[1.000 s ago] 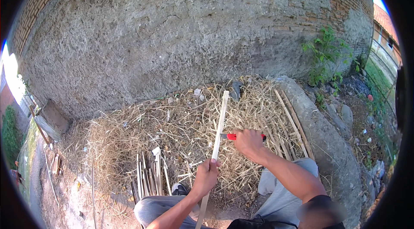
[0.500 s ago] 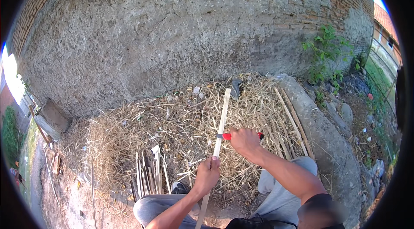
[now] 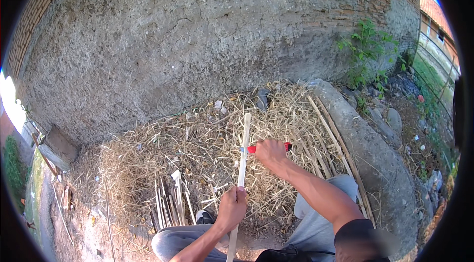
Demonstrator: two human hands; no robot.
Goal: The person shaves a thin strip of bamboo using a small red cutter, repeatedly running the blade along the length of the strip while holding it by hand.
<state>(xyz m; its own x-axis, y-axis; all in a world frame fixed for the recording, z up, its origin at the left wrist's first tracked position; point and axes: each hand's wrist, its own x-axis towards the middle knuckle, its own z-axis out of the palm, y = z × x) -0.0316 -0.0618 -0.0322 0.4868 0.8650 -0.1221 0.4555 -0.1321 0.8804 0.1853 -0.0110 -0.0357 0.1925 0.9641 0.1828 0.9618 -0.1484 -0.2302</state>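
Note:
A long, pale strip of what looks like bamboo or wood point(image 3: 242, 170) runs away from my lap, slightly tilted. My left hand point(image 3: 231, 207) is closed around its lower part, thumb on top, and the near end drops toward my lap. Farther along, my right hand point(image 3: 271, 154) grips a knife with a red handle point(image 3: 252, 149). Its blade point(image 3: 242, 149) lies across the strip below the far end. The rest of the handle pokes out to the right of my fist.
Pale shavings point(image 3: 276, 188) cover the ground. Several strips point(image 3: 170, 205) stand by my left knee, and longer poles point(image 3: 340, 143) lie to the right beside a concrete edge point(image 3: 360, 143). Beyond rises a rough wall point(image 3: 197, 40); a green plant point(image 3: 368, 49) grows against it. A dark object point(image 3: 262, 100) lies near its foot.
My left hand and the strip have come back toward me, so the blade now sits closer to the strip's far end. The whole view has shifted slightly.

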